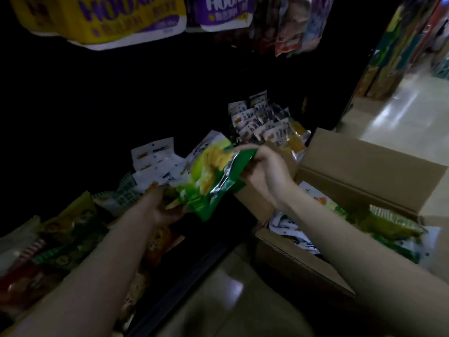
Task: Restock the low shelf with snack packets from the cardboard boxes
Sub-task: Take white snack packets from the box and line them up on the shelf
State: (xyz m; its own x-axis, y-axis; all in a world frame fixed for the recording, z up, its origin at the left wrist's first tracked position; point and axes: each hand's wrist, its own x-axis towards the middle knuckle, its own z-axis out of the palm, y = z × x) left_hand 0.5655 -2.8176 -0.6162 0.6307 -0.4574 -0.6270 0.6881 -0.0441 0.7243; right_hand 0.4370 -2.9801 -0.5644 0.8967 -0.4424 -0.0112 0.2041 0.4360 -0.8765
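I hold one green packet (213, 181) between both hands, over the front edge of the low shelf (184, 271). My right hand (264, 171) pinches its upper right corner with curled fingers; my left hand (165, 207) is curled under its lower left end, though blur hides how far the fingers wrap. The packet's long axis runs on a diagonal from my left hand, low and near me, up to my right hand, higher and farther out. The shelf lies ahead of and below both hands. The open slot seems to be the dark gap ahead of my left hand, beside the white packets (155, 161), so I judge the left hand is the nearer one to guide the packet in. Count: one packet in hand; two cardboard boxes, the near box (291, 261) below my right forearm with packets showing inside, and the far box (364, 164) beyond it. White packets stand in two groups, one ahead of my left hand and a second group (262, 120) beyond my right hand; single packets in either group cannot be counted. Mixed packets (60, 242) lie left of my left forearm.
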